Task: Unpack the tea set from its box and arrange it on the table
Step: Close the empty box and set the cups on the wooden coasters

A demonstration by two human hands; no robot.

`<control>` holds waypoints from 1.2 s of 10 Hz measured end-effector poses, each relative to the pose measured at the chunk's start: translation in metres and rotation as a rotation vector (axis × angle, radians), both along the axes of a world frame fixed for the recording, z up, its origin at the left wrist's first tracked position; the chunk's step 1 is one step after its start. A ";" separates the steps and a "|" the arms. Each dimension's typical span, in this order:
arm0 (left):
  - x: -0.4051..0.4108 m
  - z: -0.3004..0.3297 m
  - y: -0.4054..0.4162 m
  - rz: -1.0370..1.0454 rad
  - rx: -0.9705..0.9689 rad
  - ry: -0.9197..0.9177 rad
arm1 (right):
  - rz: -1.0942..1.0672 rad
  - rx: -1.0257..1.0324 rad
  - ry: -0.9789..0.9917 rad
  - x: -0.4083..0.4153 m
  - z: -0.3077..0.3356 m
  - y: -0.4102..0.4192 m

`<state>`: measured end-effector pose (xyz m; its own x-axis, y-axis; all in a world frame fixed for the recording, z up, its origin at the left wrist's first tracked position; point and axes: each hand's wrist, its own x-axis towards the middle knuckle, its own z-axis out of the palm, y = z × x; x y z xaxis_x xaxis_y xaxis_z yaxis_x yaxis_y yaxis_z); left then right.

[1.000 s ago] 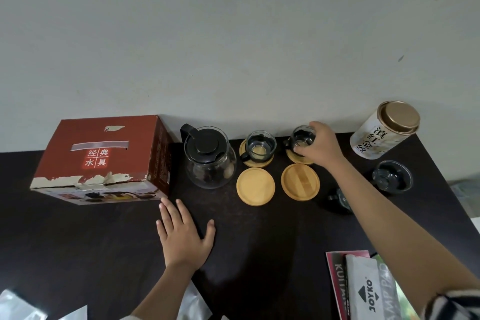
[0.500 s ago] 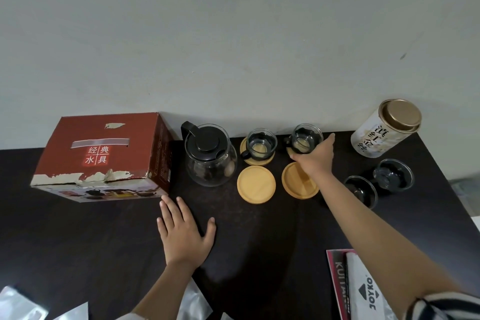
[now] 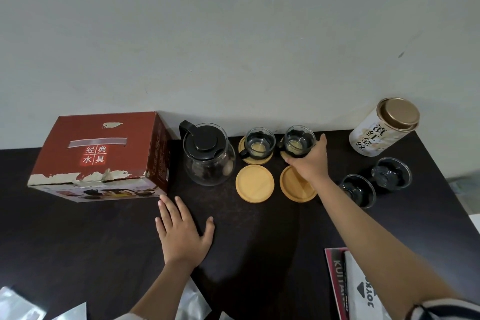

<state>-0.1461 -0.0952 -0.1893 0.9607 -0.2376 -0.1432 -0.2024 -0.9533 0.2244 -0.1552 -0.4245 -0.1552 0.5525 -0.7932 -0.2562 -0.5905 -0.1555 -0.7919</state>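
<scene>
A red tea set box (image 3: 104,156) lies closed on the dark table (image 3: 259,254) at the left. Beside it stands a glass teapot (image 3: 207,156) with a black lid. Two glass cups sit on wooden coasters: one (image 3: 259,141) in the middle, another (image 3: 298,141) to its right. My right hand (image 3: 310,161) grips the right cup's near side. Two bare wooden coasters (image 3: 255,183) (image 3: 292,184) lie in front. Two more glass cups (image 3: 357,191) (image 3: 391,173) stand at the right. My left hand (image 3: 183,231) rests flat on the table.
A white tea tin (image 3: 384,127) with a gold lid stands at the back right, near the wall. Printed packets (image 3: 350,286) lie at the front right edge. Silver foil wrappers (image 3: 15,305) lie at the front left.
My right hand slid down from over the right cup to its near side. The glass cup behind my forearm came into view. My left hand stayed put.
</scene>
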 end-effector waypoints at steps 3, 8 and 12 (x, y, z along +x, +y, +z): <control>0.000 0.000 -0.001 -0.001 -0.004 0.005 | 0.047 -0.019 -0.031 -0.007 0.008 0.004; 0.000 0.000 -0.002 -0.006 0.014 0.004 | -0.358 -0.316 -0.016 -0.142 0.031 0.035; 0.000 0.000 -0.001 -0.007 0.018 0.010 | -0.592 -0.076 -0.190 -0.130 0.004 0.032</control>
<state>-0.1457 -0.0962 -0.1890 0.9574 -0.2422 -0.1575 -0.2072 -0.9556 0.2096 -0.2849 -0.3923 -0.1509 0.0438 -0.9908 -0.1277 -0.4436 0.0953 -0.8911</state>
